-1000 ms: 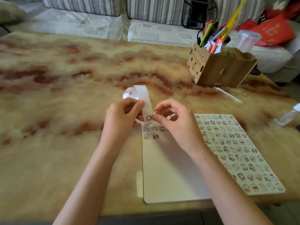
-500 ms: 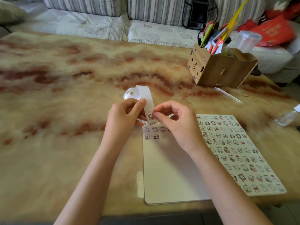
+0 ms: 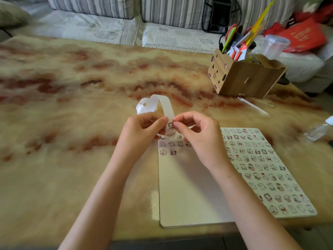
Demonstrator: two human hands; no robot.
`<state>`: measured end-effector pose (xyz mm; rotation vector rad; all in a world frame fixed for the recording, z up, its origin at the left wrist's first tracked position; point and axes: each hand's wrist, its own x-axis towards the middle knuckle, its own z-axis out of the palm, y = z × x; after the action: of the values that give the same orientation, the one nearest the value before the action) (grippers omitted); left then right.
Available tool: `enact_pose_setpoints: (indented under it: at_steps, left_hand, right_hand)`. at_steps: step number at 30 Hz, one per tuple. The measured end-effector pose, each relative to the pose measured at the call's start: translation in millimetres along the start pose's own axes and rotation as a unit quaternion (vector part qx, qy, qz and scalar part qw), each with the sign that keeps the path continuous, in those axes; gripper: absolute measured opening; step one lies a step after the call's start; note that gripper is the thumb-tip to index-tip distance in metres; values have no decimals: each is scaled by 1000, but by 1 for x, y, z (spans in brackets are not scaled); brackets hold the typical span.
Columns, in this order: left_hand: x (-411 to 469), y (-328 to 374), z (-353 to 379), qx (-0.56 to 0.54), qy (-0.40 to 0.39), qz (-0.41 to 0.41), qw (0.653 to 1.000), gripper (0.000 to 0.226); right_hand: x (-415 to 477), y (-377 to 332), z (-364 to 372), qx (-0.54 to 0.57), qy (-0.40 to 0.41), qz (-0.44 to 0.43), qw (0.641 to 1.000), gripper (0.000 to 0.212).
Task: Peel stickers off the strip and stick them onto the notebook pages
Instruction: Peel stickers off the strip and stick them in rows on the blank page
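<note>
Marbled beige and red-brown stone table (image 3: pixel 72 123) fills most of the view, and behind it stands a sofa with grey and white stripes (image 3: pixel 90 6). On the table before me lies the open notebook with white pages (image 3: pixel 189 195). Its left page is mostly blank, with only a few small cartoon stickers (image 3: pixel 171 144) in rows near the top edge. The right page (image 3: pixel 261 168) is covered with rows of the same kind.

Both my hands meet at the top of the left page. My left hand (image 3: pixel 142 130) holds the long white paper strip (image 3: pixel 166 107) between thumb and curled fingers. The strip rises from my grip, bends over in an arch and ends in a loose curl beyond this hand. My right hand (image 3: pixel 201 136) has thumb and forefinger closed narrowly on the right edge of the strip, just at the top of one small dark-lined sticker (image 3: pixel 170 125) that sits on it; the other fingers are curled. Whether the corner of this sticker is already lifted, I cannot tell.

Further right stands a light brown wooden box with cut-out holes (image 3: pixel 243 78), full of pens and other coloured tools. At the right border a small clear plastic bottle (image 3: pixel 319 130) lies on the table.
</note>
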<state>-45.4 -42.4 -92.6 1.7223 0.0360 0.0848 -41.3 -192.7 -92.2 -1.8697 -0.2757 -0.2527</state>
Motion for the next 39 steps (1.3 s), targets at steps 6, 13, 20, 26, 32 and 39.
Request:
enact_pose_setpoints:
  at_steps: [6, 13, 20, 26, 32, 39]
  left_hand:
    - [-1, 0, 1, 3, 4, 5, 1000, 14]
    - [-1, 1, 1, 4, -2, -1, 1000, 14]
    - [-1, -1, 2, 11, 8, -14, 1000, 15]
    - [-1, -3, 0, 14, 18, -27, 999, 16]
    - [0, -3, -1, 36, 50, -23, 998, 18]
    - [0, -3, -1, 48, 54, -21, 997, 20]
  right_hand:
    - [0, 1, 1, -13, 5, -12, 1000, 10]
    - [0, 0, 0, -28, 9, -19, 999, 11]
    - [-1, 1, 0, -89, -12, -14, 996, 7]
    - [-2, 0, 0, -119, -36, -44, 991, 8]
    - [0, -9, -12, -29, -59, 30, 997, 11]
    - [2, 5, -35, -91, -158, 219, 959, 3]
